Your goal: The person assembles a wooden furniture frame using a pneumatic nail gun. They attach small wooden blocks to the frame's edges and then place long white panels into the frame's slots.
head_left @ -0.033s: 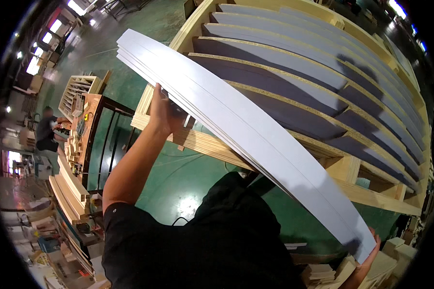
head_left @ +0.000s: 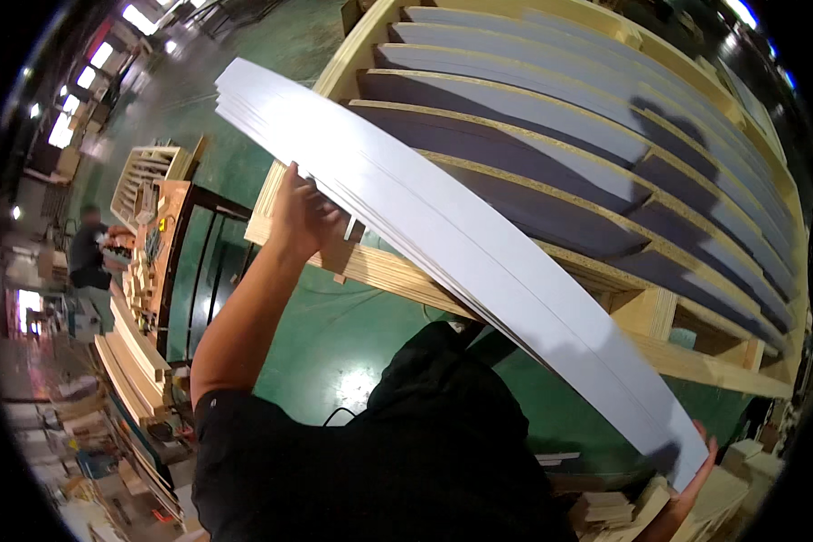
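A stack of long white curved boards (head_left: 452, 244) slants across the view, from upper left to lower right. A thin line runs along the face of the top board, and the layered edges show at the upper-left end. My left hand (head_left: 303, 212) grips the near edge of the stack close to that end, its fingers partly hidden beneath. At the lower-right end my right hand (head_left: 698, 470) holds the stack's tip, fingers along the outer edge. Behind the boards lies a large wooden frame (head_left: 384, 275) set with several grey-faced curved ribs (head_left: 506, 117).
To the left stands a workbench (head_left: 173, 217) bearing tools and wood pieces, with a slatted wooden frame (head_left: 149, 172) at its far end. A co-worker (head_left: 88, 253) is beside it. Curved wood strips (head_left: 131, 370) lie nearer. Wood blocks (head_left: 601, 510) are stacked at lower right.
The layers at the stack's upper-left end are slightly more fanned out. My left hand has shifted a little, and its fingers show more spread under the edge.
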Motion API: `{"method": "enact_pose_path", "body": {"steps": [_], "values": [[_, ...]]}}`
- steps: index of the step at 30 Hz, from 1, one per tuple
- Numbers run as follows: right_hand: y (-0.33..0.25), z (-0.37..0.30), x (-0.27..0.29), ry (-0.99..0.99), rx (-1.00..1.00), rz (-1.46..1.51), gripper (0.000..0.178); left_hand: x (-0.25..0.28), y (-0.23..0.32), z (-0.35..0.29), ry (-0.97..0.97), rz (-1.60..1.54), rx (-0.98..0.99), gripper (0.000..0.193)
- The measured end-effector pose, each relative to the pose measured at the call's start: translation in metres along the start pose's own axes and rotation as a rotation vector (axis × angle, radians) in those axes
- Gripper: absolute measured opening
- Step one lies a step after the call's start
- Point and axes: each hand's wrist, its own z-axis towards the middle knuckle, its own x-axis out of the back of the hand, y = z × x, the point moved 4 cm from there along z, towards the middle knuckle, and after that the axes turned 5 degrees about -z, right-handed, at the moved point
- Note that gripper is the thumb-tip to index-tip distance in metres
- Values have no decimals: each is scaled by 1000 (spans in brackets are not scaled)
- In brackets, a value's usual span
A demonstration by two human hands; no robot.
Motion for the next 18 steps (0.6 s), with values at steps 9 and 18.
{"method": "enact_pose_path", "body": {"steps": [9, 18], "values": [[95, 17, 20, 201, 735, 94, 68, -141, 62, -99, -946, 2024, -1051, 138], [117, 65, -32, 363, 858, 635, 56, -162, 19, -73, -1214, 1981, -983, 105]]}}
